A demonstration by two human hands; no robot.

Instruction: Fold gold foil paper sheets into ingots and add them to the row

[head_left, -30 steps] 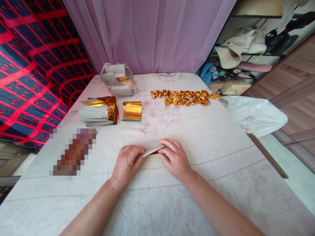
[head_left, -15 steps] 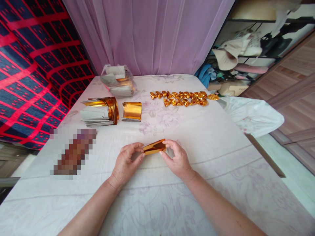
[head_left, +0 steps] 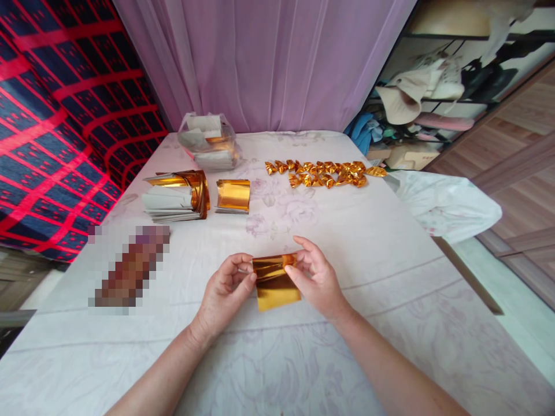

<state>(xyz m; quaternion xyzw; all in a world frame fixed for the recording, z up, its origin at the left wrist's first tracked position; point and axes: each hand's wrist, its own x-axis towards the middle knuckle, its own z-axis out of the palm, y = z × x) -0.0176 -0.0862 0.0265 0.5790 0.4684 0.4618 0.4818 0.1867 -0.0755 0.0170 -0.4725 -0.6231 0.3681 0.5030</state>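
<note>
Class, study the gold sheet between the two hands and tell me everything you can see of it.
The gold sheet is shiny and looks like foil paper. Its upper part has creases running across it and darker reflections; its lower part is a smoother, brighter flap with a slanting bottom edge. The left hand pinches its left edge, and the right hand grips its upper right. Whether it touches the tablecloth is unclear.

bare left hand (head_left: 224, 289), right hand (head_left: 319, 284), forearms (head_left: 167, 361)

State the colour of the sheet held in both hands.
The sheet is shiny gold, seen best in the head view.
</note>
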